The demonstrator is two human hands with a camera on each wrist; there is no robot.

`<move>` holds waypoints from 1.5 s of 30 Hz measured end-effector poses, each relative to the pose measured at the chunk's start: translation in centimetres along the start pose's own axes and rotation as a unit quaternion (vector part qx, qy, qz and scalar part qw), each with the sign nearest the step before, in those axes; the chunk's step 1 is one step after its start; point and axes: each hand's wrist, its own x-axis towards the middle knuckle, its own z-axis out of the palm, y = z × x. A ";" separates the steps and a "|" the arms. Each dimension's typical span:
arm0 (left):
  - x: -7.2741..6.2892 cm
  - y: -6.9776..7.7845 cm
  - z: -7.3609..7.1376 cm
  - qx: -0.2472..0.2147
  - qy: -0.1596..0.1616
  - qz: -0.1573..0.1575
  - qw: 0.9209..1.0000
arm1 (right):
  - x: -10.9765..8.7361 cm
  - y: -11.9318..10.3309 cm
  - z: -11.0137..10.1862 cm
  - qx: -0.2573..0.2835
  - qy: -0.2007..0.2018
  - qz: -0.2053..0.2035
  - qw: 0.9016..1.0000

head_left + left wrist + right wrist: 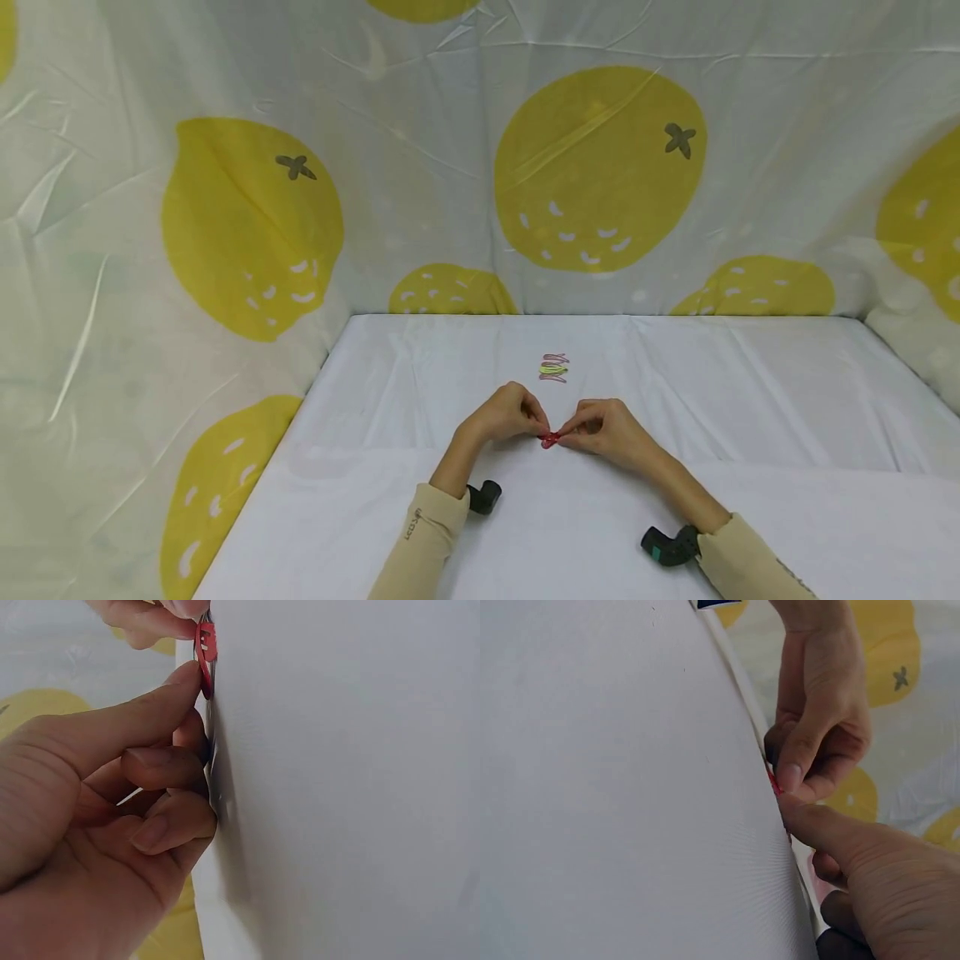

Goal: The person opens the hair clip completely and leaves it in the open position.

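Note:
A small red hair clip point(550, 439) lies low over the white table cloth point(750, 400), held from both ends. My left hand point(510, 412) pinches its left end with curled fingers, and my right hand point(603, 427) pinches the right end. The left wrist view has the red clip point(205, 656) at the tip of my left thumb, with the other hand's fingers point(146, 621) above it. In the right wrist view only a sliver of the red clip point(774, 781) peeks out between the two hands. A small pile of pink and yellow clips point(554, 367) lies just beyond the hands.
Cloth printed with yellow lemons point(600, 167) walls the table at the back and both sides. Black wrist cameras point(483, 497) sit under each forearm. White cloth stretches wide to the right and toward the front edge.

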 end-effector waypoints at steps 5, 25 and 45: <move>-0.2 0.1 -0.2 0.004 -0.013 0.004 1.000 | 0.1 -0.1 0.1 -0.024 0.002 0.003 1.000; -0.3 0.6 -0.5 -0.041 -0.050 0.031 0.997 | 0.3 0.1 -1.0 0.020 -0.096 0.059 0.993; -0.7 -0.2 -2.4 -0.097 0.032 0.023 0.995 | 0.4 -0.6 0.3 -0.009 0.029 0.034 0.999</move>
